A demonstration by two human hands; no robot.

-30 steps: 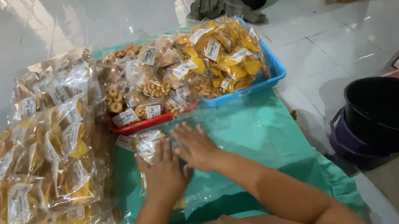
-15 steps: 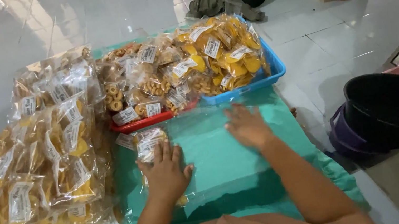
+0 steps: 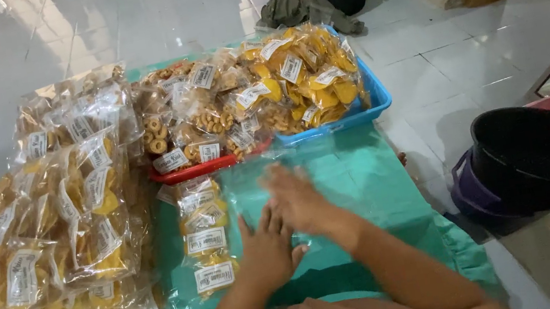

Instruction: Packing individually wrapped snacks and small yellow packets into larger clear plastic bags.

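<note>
Green cloth [image 3: 368, 184], both hands flat, right hand [image 3: 297, 199] overlapping left hand [image 3: 268, 251]

Both hands flat, palms down, fingers spread: left hand [image 3: 268, 247] beside right hand [image 3: 297, 199], touching.

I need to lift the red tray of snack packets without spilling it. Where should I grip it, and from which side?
Grip the red tray by its near long rim, the only bare part showing, coming in low from the person's side. Packets heap above the rim and hide the rest, and the blue tray crowds its right end, so keep it level. A second hold at the left end would probably steady it.
</note>
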